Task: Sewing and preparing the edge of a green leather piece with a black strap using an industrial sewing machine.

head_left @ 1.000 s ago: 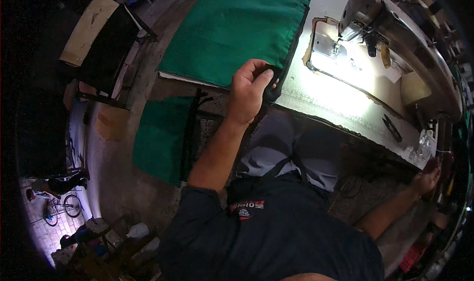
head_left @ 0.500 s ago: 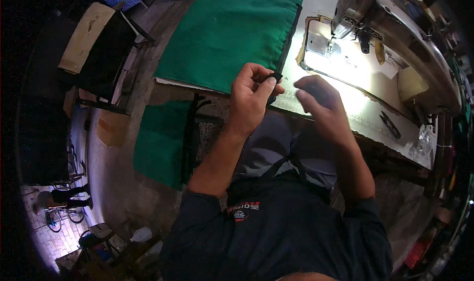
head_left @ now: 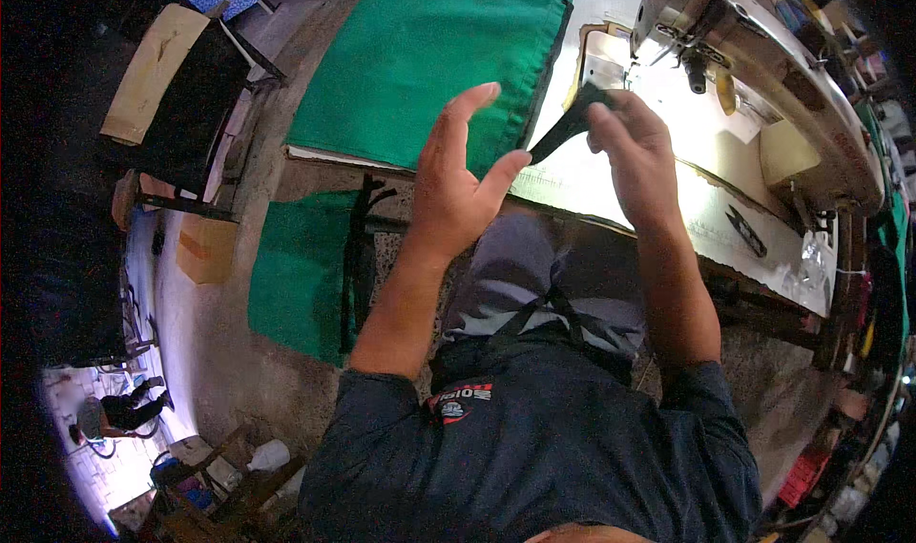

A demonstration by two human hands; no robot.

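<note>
Green cloth (head_left: 429, 66) lies flat on the pale worktop (head_left: 773, 274), its right side edged in black. Just to the right of that edge, a black strip (head_left: 563, 135) slants between the person's two hands, over the worktop. The right hand (head_left: 637, 152) has it by the upper end, fingers and thumb pinching it. The left hand (head_left: 456, 176) is spread, forefinger raised and thumb reaching toward the strip's lower end; whether thumb and strip touch, I cannot tell.

As for containers, a crumpled clear plastic bag (head_left: 813, 255) sits at the right end of the worktop, its contents too blurred to make out. Near it lie dark thread snips (head_left: 746, 232), and beyond them stands the sewing machine (head_left: 763, 75), its light falling bright on the worktop. On the floor to the left is a tan cardboard box (head_left: 206, 249); its inside is hidden. A white plastic jug (head_left: 270, 455) rests among clutter at the lower left, its fill impossible to judge. A second green piece (head_left: 298, 281), also bordered in black, lies below the worktop, near the left forearm.
</note>
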